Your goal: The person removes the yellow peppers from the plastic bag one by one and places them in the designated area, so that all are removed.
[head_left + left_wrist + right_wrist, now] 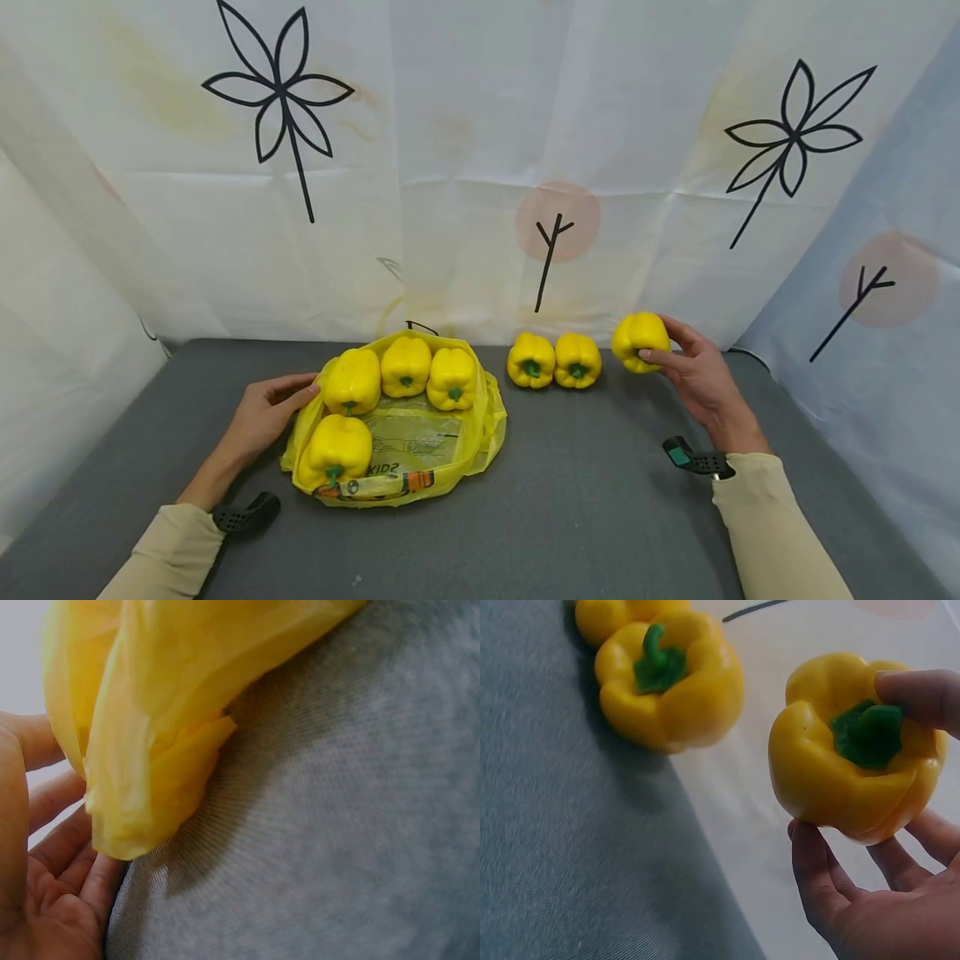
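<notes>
The right hand (701, 375) holds one yellow pepper (637, 333) clear of the counter (585, 508), pinching it with the thumb beside the green stem (876, 736) and the other fingers set against the opposite side; that grip probably steadies the smooth, round body without much squeezing; the left hand (262, 417) is at the left rim of the yellow bag (491, 421), its fingers loosely spread behind the thin plastic, though whether they pinch it I cannot tell; a touch there likely keeps the limp wall from sagging over the mouth; four bagged peppers (406, 367) lie along the left and far sides, their weight perhaps helping the plastic stay spread; two loose peppers (578, 361) sit side by side on the counter, right of the bag, stems facing the person.
</notes>
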Demonstrator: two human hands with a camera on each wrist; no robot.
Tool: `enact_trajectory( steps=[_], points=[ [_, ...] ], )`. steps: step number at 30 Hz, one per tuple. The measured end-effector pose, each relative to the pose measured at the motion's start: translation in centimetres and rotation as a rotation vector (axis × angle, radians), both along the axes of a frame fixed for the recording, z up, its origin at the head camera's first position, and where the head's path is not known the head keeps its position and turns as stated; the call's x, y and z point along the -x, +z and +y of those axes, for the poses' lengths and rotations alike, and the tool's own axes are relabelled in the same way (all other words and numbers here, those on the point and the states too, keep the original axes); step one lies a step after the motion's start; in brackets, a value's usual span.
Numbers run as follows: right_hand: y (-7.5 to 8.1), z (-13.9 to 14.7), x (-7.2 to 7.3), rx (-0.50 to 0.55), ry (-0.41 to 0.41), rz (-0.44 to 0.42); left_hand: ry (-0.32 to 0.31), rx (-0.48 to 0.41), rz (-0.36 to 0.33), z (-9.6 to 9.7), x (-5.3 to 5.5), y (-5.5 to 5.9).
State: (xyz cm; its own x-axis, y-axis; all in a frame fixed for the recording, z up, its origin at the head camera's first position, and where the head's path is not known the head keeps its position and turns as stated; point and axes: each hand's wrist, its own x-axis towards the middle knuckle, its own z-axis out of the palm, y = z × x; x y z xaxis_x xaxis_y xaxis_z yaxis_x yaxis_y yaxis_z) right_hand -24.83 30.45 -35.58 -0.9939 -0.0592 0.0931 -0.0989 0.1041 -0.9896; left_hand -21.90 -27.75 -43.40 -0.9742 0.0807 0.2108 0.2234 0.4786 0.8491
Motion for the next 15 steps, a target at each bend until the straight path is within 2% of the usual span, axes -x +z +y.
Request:
enact_trajectory(
  steps=[8, 15],
  points=[
    [-1.6, 0.6, 0.8, -0.048, -0.039, -0.090, 0.007, 0.006, -0.002, 0.0, -0.1, 0.0],
    [-3.1, 1.0, 1.4, -0.104, -0.059, -0.119, 0.006, 0.025, -0.007, 0.0, -0.1, 0.1]
  ],
)
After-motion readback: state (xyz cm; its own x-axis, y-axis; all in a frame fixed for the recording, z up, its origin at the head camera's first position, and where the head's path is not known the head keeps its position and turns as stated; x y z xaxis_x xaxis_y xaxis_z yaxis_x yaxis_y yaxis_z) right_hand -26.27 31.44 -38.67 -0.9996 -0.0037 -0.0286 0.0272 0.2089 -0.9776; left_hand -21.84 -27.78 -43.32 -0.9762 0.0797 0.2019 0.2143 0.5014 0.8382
